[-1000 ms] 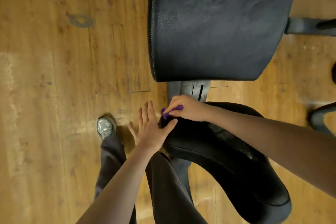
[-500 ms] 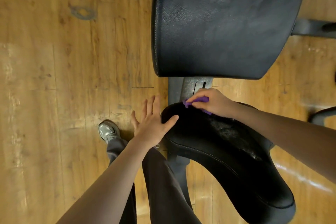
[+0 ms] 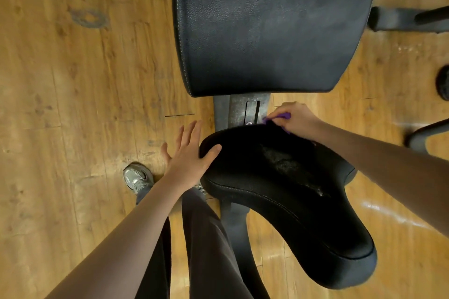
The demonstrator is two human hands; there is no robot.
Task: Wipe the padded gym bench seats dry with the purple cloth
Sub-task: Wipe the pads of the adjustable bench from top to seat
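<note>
A black padded seat (image 3: 291, 196) lies below me, with a wet sheen across its middle. Beyond it is a larger black padded back pad (image 3: 267, 26) bearing faint smears. My right hand (image 3: 295, 120) grips a bunched purple cloth (image 3: 283, 116) at the far right corner of the seat, next to the metal bracket (image 3: 243, 111). Only small bits of the cloth show between the fingers. My left hand (image 3: 190, 155) rests flat against the seat's left corner, fingers straight and thumb on the pad.
Wooden floor (image 3: 85, 104) surrounds the bench. Black frame legs (image 3: 408, 19) stick out at the upper right and another leg (image 3: 425, 133) at the right edge. My dark trousers and a grey shoe (image 3: 137, 178) stand by the seat's left side.
My right hand has slid the cloth rightward along the seat's far edge, from the left corner to the right corner. My left hand has stayed on the left corner.
</note>
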